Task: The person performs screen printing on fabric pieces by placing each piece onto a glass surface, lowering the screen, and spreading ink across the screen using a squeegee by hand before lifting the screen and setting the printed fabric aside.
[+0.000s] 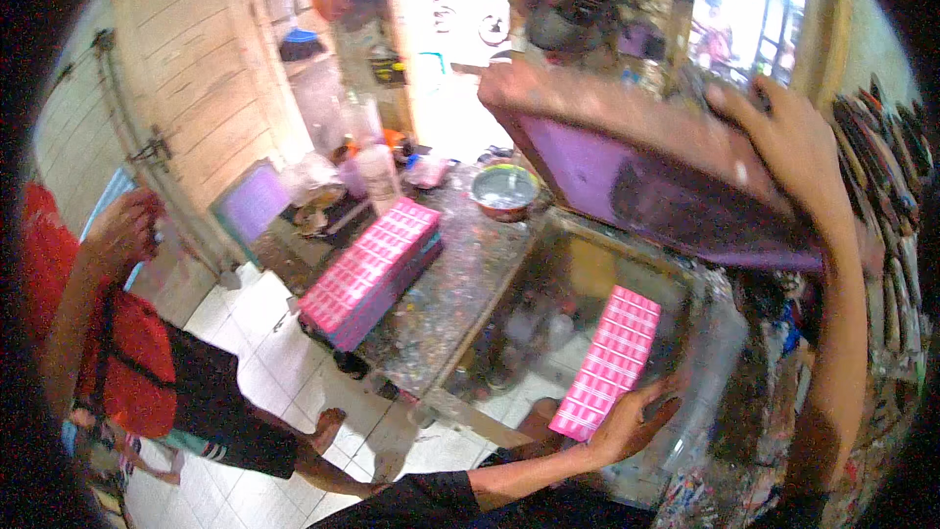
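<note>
A flat pink rectangular sheet printed with a white grid [608,360] is held at its lower end by the left hand [627,421], the fingers curled under its near edge; the sheet lies over the glass top [578,274] of a wooden-framed table, near that top's front edge. A large purple screen in a wooden frame [627,171] is gripped at its right-hand corner by the right hand [783,137], fingers closed over the frame, and is tilted above the far edge of the glass top. A stack of pink grid-printed sheets [370,269] is seen on a paint-speckled worktop [460,284] to the left, towards its left edge. A round bowl [504,191] rests at the far edge of that worktop. A person in a red shirt [127,353] is seated on the white tiled floor [255,353] at the left.
</note>
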`<state>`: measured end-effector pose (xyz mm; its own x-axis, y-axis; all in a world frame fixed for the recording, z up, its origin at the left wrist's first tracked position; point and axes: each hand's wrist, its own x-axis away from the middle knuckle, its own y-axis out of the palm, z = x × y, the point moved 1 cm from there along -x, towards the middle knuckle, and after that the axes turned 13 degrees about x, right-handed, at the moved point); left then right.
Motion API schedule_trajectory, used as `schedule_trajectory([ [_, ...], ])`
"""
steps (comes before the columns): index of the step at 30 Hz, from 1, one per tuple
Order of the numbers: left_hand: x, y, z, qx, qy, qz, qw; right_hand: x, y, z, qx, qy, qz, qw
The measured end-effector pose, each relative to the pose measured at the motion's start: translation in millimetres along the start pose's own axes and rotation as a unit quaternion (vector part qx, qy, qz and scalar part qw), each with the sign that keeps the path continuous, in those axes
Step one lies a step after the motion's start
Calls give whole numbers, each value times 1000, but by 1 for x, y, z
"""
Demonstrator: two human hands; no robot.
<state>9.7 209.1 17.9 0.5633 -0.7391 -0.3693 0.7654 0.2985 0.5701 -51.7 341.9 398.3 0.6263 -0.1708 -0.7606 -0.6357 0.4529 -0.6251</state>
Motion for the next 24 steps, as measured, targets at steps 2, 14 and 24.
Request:
schedule_trajectory([
  [2, -9, 22, 126, -191, 51, 86, 976, 58, -15, -10, 32, 24, -39, 998],
  [14, 179, -76, 98, 63, -182, 379, 905, 325, 79, -91, -225, -102, -412, 877],
  [24, 224, -114, 58, -61, -260, 326, 907, 242, 286, -60, 25, -100, -216, 971],
])
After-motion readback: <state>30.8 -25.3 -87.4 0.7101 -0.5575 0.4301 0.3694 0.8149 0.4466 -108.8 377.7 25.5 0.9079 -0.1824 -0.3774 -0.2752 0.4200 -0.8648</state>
